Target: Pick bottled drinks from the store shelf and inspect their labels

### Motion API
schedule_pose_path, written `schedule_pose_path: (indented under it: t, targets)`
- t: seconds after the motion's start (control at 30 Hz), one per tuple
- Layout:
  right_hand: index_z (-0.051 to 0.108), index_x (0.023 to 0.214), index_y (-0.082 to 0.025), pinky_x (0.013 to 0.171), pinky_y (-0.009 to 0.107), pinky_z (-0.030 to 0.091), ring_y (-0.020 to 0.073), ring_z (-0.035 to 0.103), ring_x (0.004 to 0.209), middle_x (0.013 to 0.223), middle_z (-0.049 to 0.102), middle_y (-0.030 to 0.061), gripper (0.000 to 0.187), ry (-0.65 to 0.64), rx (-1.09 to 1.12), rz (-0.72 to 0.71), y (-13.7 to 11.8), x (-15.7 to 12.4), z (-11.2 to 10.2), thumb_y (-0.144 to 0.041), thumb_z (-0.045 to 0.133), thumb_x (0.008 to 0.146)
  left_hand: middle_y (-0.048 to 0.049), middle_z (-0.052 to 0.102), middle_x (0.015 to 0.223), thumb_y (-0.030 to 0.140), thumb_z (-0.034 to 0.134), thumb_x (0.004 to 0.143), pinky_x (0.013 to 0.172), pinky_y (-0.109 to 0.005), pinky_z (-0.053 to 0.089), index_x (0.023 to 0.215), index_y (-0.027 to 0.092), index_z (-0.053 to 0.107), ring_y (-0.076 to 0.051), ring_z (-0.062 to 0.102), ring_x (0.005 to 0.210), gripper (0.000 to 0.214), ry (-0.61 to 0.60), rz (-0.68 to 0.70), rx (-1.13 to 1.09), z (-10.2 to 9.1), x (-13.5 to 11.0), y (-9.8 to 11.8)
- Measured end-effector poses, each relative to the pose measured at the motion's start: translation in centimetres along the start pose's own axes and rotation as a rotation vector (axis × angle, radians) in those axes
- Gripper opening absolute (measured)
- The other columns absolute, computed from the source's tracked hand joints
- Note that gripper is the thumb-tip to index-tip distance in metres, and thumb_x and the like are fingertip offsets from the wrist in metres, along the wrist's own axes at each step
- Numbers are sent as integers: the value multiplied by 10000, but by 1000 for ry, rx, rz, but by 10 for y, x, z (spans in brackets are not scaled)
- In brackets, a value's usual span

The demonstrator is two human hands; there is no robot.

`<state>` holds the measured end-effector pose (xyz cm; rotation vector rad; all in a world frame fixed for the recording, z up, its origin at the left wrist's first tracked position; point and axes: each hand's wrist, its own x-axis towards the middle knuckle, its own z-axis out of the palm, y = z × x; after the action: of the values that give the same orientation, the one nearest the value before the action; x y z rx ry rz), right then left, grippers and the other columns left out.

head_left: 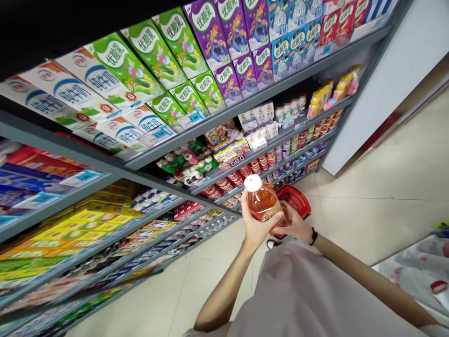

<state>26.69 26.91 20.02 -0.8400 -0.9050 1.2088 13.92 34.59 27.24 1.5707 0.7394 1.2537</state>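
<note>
A large clear bottle of reddish-orange drink (262, 202) with a white cap tilts in front of my body. My left hand (255, 225) wraps round its near left side, the thumb lying across the label. Against the lower right side of the bottle, my right hand (293, 223) grips it, and a black band circles that wrist. Some of the fingers of both hands are hidden behind the bottle. Beyond my right hand, a red shopping basket (298, 199) sits low near the floor, partly covered by the hand and bottle.
Tall grey shelves (224, 110) run along the left and front, stocked with milk cartons (66, 91), green drink cartons (129, 65) and several cans and bottles. A pale panel (382, 89) ends the shelving. Tiled floor (372, 206) lies right, with wrapped bottles (417, 271) at the lower right.
</note>
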Motion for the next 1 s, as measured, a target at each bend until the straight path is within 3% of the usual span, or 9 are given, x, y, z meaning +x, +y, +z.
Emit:
schedule_pose_path:
  t: [0.13, 0.23, 0.37, 0.47, 0.63, 0.83, 1.0]
  targets:
    - [535, 1314, -246, 1070, 423, 522, 265, 650, 1222, 1301, 668, 98, 775, 40, 38, 28, -1, -2, 14, -388, 979, 695, -147, 598, 1433, 431, 972, 622, 1121, -400, 516, 1511, 236, 437, -299, 640, 1306, 1055, 10, -64, -55, -9, 7, 2]
    - [555, 1304, -253, 1041, 411, 536, 266, 669, 1196, 1323, 673, 104, 813, 10, 115, 82, -8, -5, 16, -477, 991, 655, -121, 674, 1317, 508, 975, 582, 1051, -399, 560, 1449, 242, 504, -286, 698, 1187, 1021, 19, -188, -179, -17, 7, -1]
    - [645, 1269, -218, 980, 465, 580, 304, 708, 1143, 1256, 717, 143, 759, -184, 355, 291, -16, -14, 21, -800, 741, 792, -82, 753, 1071, 690, 898, 569, 878, -432, 626, 1301, 251, 603, -297, 756, 966, 903, -20, -447, -416, -23, 3, -5]
    - [695, 1253, -203, 931, 483, 607, 318, 739, 1074, 1175, 749, 146, 733, -292, 398, 322, -16, -18, 27, -776, 754, 799, -79, 768, 1021, 719, 883, 541, 882, -472, 633, 1201, 259, 661, -332, 759, 988, 835, -90, -495, -512, -24, 5, -1]
    - [734, 1193, -217, 903, 433, 622, 273, 765, 950, 1095, 771, 110, 576, -189, 220, 194, -16, -19, 31, -631, 841, 807, -103, 773, 1059, 774, 903, 430, 948, -507, 617, 1232, 255, 685, -382, 734, 1095, 980, -131, -452, -588, -24, 16, 10]
    - [698, 1210, -209, 930, 464, 610, 300, 741, 994, 1087, 762, 126, 654, -112, 4, 196, -21, -20, 32, -701, 807, 794, -150, 750, 1167, 816, 863, 453, 1000, -558, 577, 1302, 222, 653, -415, 663, 1246, 1057, -180, -519, -615, -25, 19, 6]
    - [694, 1226, -224, 926, 460, 610, 320, 730, 1053, 1093, 754, 120, 737, -93, 41, 264, -9, -19, 30, -771, 801, 744, -168, 733, 1210, 828, 848, 440, 1003, -560, 566, 1299, 200, 630, -405, 669, 1237, 1086, -192, -616, -644, -25, 14, -10]
